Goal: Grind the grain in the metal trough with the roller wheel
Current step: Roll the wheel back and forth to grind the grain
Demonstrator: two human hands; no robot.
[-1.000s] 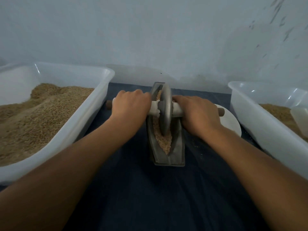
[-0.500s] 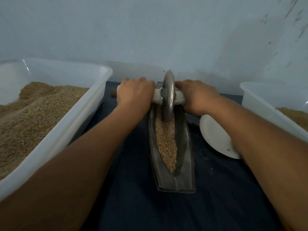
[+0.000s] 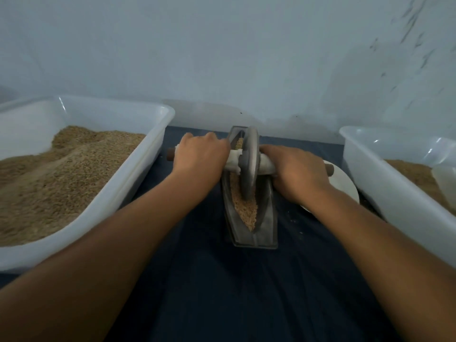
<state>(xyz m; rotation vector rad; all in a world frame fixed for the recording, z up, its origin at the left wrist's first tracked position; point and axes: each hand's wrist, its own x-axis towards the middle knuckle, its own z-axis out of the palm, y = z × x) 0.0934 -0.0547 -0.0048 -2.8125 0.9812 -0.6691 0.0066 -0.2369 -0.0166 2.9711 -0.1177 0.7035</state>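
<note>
Metal wheel (image 3: 249,166) stands on its edge in the metal trough (image 3: 267,218), down in the brown grain (image 3: 244,211). A stick (image 3: 265,166) goes through the wheel. The left hand (image 3: 201,156) curls tight round the stick on one side, and the right hand (image 3: 294,174) on the other. Outside each hand sits a white tub (image 3: 138,178) of grain. A white plate (image 3: 345,186) peeks out past the right hand.

White tubs (image 3: 158,144) — white plate (image 3: 345,186); dark cloth (image 3: 222,292)
</note>
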